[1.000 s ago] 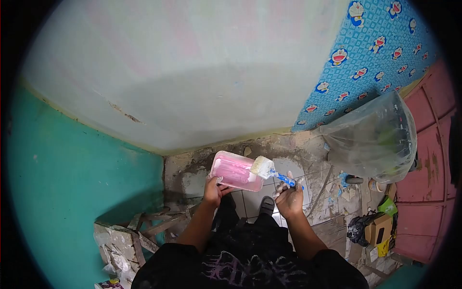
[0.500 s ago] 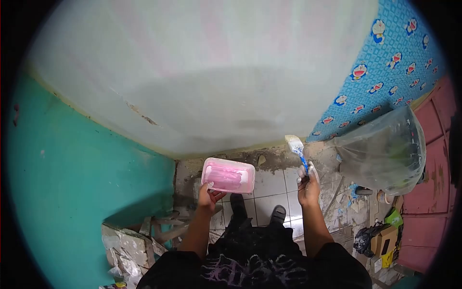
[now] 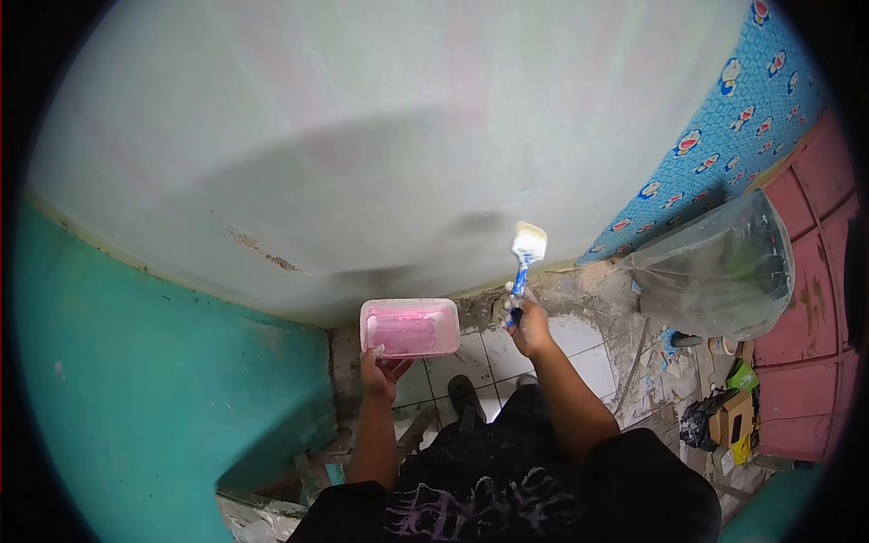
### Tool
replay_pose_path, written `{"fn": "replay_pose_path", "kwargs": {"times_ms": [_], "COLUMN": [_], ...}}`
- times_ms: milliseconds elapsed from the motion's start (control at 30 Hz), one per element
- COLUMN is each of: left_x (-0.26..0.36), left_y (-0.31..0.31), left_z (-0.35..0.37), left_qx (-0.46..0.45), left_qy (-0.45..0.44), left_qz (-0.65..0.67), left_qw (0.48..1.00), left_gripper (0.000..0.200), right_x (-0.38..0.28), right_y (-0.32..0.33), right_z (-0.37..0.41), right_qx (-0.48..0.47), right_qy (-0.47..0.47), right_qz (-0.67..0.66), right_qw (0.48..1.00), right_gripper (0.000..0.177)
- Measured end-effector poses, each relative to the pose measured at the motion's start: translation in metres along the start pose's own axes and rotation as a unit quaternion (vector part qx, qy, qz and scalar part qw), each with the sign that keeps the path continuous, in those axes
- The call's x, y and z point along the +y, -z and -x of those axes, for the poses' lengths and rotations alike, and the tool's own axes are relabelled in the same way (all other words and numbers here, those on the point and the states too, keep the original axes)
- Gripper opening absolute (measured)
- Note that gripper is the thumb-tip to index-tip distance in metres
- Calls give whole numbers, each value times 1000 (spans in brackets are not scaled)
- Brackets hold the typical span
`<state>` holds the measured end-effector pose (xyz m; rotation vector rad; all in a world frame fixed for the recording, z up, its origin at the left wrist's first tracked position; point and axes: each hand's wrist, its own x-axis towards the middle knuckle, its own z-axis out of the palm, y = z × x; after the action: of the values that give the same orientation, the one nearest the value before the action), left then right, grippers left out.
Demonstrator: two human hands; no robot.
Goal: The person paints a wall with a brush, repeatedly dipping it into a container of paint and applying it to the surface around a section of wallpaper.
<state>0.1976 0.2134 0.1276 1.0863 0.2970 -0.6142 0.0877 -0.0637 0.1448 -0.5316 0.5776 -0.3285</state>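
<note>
The right hand (image 3: 528, 326) is closed round the blue handle of a paintbrush (image 3: 521, 262). The brush stands nearly upright, its pale, paint-laden bristles pointing to 12 o'clock, either against or just off the pale wall (image 3: 362, 136); which of the two cannot be told. The left hand (image 3: 380, 373) grips a pink plastic tub (image 3: 409, 328) from beneath, fingers curled on its near edge, holding it roughly level. The tub sits at 9 o'clock of the right hand, near it but apart, and its inside is smeared with pink and white paint. Nearest the camera, at 6 o'clock in the view, is the person's black shirt (image 3: 507, 498) with a pale purple print, both bare forearms reaching up from it. Between the forearms a dark shoe (image 3: 465, 396) stands on the white floor tiles (image 3: 584, 362), which are dirty and splashed. At 7 o'clock, broken boards and rubble (image 3: 312, 462) lie against the teal wall (image 3: 136, 380). At 4 o'clock a cardboard box (image 3: 735, 414) sits among scraps beside a dark bundle. Further out at 3 o'clock a large clear plastic bag (image 3: 715, 271) bulges beside a red panelled door (image 3: 815, 271). At 2 o'clock a blue cloth (image 3: 724, 136) printed with cartoon cats covers the wall next to the pale one. The pale wall fills the view from 10 to 1 o'clock and bears a chipped, brownish crack near its foot at 9 o'clock
</note>
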Motion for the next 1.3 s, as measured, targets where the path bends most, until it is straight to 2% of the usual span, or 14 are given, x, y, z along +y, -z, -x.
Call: {"fn": "replay_pose_path", "kwargs": {"times_ms": [100,133,233,333,433,467,567,667,767,967,1067,1167,1200,1300], "left_x": [2,1,-5,3,10,12,20,25,28,33,33,25,22,28], "left_y": [11,17,36,45,57,56,53,58,66,64,66,77,81,73], "left_z": [-12,-16,-11,-13,-16,-17,-16,-14,-15,-16,-16,-15,-14,-5], "left_qx": [-6,5,48,79,85,87,92,96,80,93,93,88,82,101], "left_qy": [6,4,9,13,9,4,-4,4,4,3,5,0,-2,-2], "left_qz": [4,12,26,19,10,15,44,60,59,68,68,56,47,54], "left_qw": [1000,1000,998,997,996,996,995,994,995,993,993,995,995,993], "left_gripper": [42,43,45,46,47,48,48,49,47,46,45,49,51,44], "right_x": [31,38,63,73,113,121,160,162,123,39,57,103,135,173], "right_y": [10,-11,-54,-105,-97,-89,-54,-58,-118,-215,-198,-154,-120,-73], "right_z": [-52,-55,-88,-107,-148,-149,-154,-147,-123,-46,-62,-118,-149,-165], "right_qx": [51,45,-34,-77,15,35,69,109,50,-74,-114,-63,-92,30], "right_qy": [82,106,286,334,243,213,190,-28,-27,-50,121,76,130,118], "right_qz": [320,345,534,491,547,560,575,438,298,108,187,225,252,461], "right_qw": [942,932,795,801,801,800,793,892,953,990,968,969,954,879], "right_gripper": [16,19,20,24,22,29,30,29,26,21,24,27,29,29]}}
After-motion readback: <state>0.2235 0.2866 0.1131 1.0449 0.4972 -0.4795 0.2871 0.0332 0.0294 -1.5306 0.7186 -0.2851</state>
